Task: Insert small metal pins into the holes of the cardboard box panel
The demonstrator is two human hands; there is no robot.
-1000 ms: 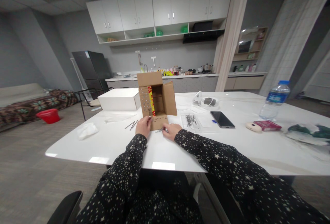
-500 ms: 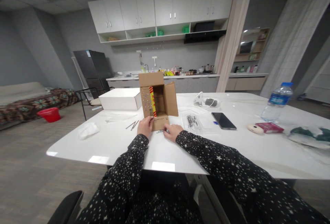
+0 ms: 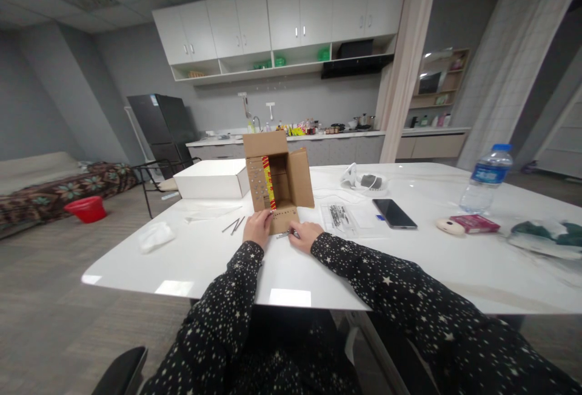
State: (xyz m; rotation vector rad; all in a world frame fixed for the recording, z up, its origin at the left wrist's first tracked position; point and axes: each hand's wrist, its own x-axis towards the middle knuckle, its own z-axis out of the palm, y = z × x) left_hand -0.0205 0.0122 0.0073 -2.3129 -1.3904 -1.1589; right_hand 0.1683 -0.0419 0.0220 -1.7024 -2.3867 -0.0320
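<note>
A small open cardboard box (image 3: 278, 178) lies on its side on the white table (image 3: 409, 262), its flaps spread and a red-and-yellow strip inside. My left hand (image 3: 257, 228) rests closed against the box's lower flap at its left corner. My right hand (image 3: 302, 235) lies just right of that flap, fingers pinched on a small metal piece (image 3: 285, 234), likely a nail or screw. Both sleeves are black with white stars.
Loose nails (image 3: 234, 224) lie left of the box, beside a crumpled tissue (image 3: 155, 234) and a white box (image 3: 212, 179). To the right lie a clear bag of nails (image 3: 339, 215), a phone (image 3: 394, 213), a water bottle (image 3: 485, 178) and a pink pack (image 3: 474, 222).
Both hands stay at the box's lower flap; the left fingers shifted slightly along it. The view tilted a little.
</note>
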